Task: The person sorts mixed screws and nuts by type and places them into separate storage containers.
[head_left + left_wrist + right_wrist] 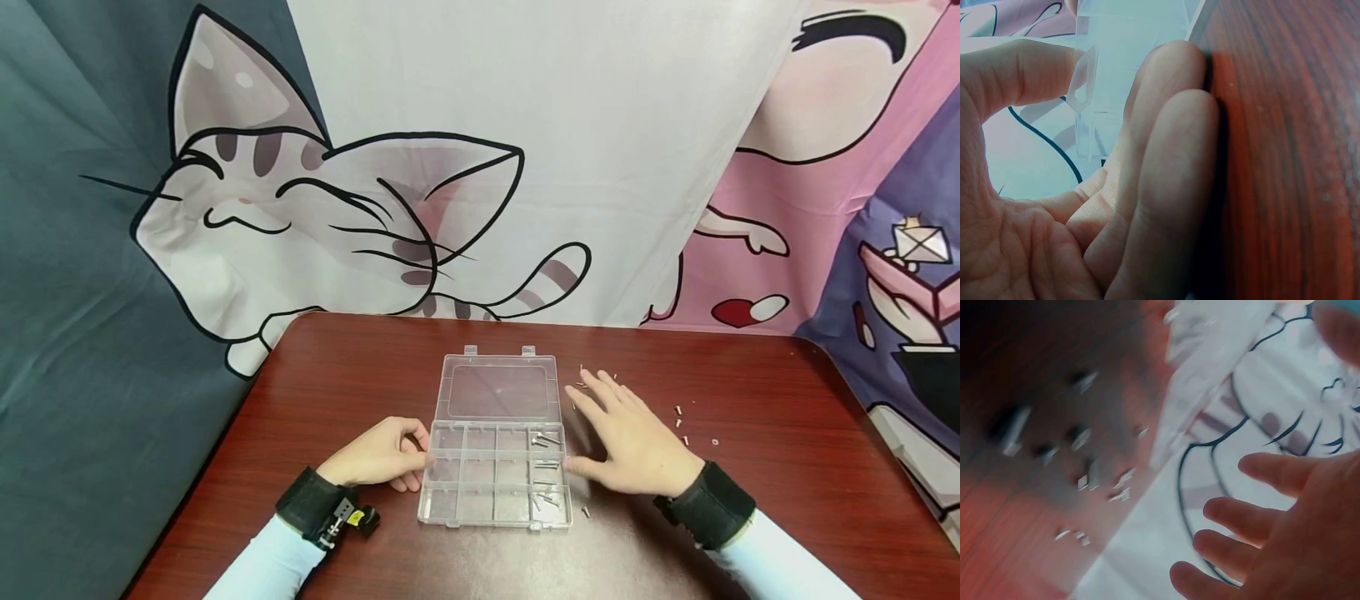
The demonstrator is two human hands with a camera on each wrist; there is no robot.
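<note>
A clear plastic compartment box [478,477] lies on the table with its lid [498,387] swung back. Screws [545,465] sit in its right-hand column of compartments. My left hand [386,452] holds the box's left side; in the left wrist view the thumb is at the box wall [1100,81] and the fingers lie along the tabletop. At the box's right side, my right hand [630,437] hovers with fingers spread and nothing in its grasp. Small loose screws [1088,478] are scattered on the table, blurred in the right wrist view.
More small metal pieces [678,410] lie right of the right hand, with a small ring [715,442] among them. A single screw [586,512] rests by the box's front right corner. A printed cloth [600,167] hangs behind the brown table [360,358].
</note>
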